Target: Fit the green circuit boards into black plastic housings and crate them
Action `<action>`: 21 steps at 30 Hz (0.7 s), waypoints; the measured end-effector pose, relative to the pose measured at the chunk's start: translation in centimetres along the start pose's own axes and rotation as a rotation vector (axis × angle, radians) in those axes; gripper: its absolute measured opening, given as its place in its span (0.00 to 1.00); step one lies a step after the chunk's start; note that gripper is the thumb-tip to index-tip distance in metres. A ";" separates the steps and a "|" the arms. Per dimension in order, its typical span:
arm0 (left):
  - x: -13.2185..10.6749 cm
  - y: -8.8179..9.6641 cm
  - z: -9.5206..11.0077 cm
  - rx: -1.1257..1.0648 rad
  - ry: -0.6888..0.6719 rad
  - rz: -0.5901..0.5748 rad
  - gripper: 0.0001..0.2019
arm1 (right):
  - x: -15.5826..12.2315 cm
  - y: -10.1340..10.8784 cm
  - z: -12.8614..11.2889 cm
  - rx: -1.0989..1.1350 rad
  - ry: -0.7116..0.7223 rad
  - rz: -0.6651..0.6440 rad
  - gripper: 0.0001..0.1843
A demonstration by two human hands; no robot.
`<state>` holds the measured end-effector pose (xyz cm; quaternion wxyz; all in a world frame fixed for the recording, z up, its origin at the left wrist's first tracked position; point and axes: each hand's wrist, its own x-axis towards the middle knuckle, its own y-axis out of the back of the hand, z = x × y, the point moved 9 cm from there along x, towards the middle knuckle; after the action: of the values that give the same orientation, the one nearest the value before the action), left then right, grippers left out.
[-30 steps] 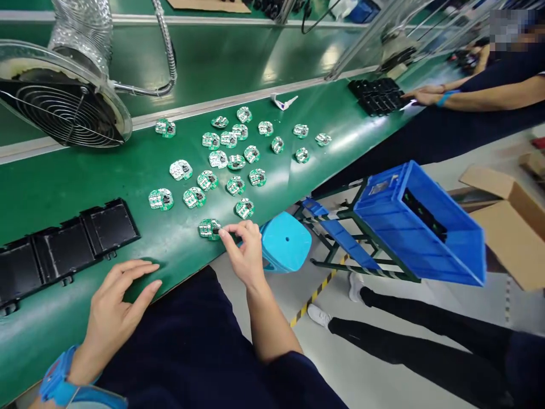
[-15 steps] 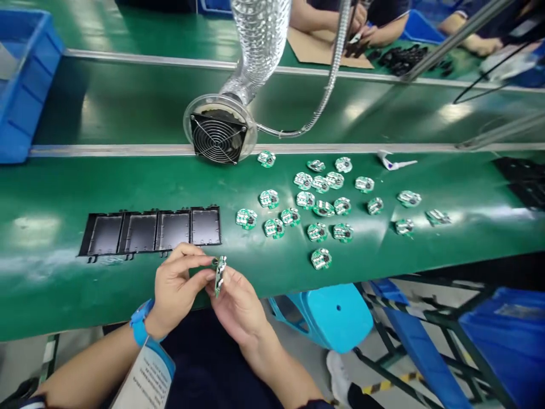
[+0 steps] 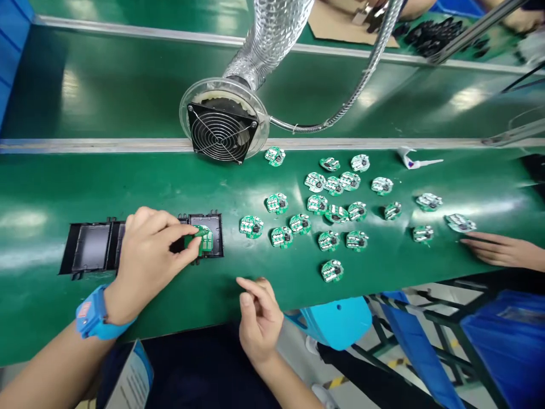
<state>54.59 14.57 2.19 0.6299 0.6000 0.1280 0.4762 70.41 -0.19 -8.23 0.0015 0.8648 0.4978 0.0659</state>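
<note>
Between thumb and forefinger, my left hand [image 3: 155, 244] pinches a green circuit board [image 3: 206, 237] at the right end of a row of black plastic trays [image 3: 217, 227]. The hand covers the middle of that row. Whether the board touches the tray floor I cannot tell. My right hand [image 3: 260, 318] hovers by the table's front edge, fingers loosely curled and apart, with nothing in it. Several more circuit boards [image 3: 251, 226] lie scattered to the right of the trays, with one [image 3: 332, 271] nearest the front edge.
A fan on a foil duct [image 3: 221, 133] hangs behind the trays. Another person's hand [image 3: 498, 249] reaches in from the right beside a board [image 3: 460, 222]. A white tool [image 3: 417, 160] lies at the back right. A blue stool [image 3: 336, 324] stands below the table.
My left hand has carried the circuit board left and forward onto the right-end tray. My right hand has let go and moved right. Another person's hand has appeared at the right.
</note>
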 end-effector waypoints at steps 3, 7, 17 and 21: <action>0.9 -3.0 0.8 0.153 -0.048 -0.142 0.03 | 0.2 0.3 -0.3 -0.033 0.080 -0.001 0.14; 1.1 -5.3 0.9 0.205 -0.063 -0.240 0.04 | 0.4 0.0 -0.4 -0.019 0.120 -0.022 0.14; 0.9 -6.6 0.6 0.210 -0.036 -0.339 0.05 | 0.3 0.0 -0.1 0.006 0.144 -0.069 0.14; 0.7 -6.7 0.7 0.220 -0.039 -0.345 0.04 | 0.5 -0.1 -0.3 0.007 0.153 -0.075 0.13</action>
<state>58.46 15.88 -3.27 0.6350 0.6435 0.2679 0.3328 70.54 0.30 -7.91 -0.0369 0.8379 0.5287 0.1301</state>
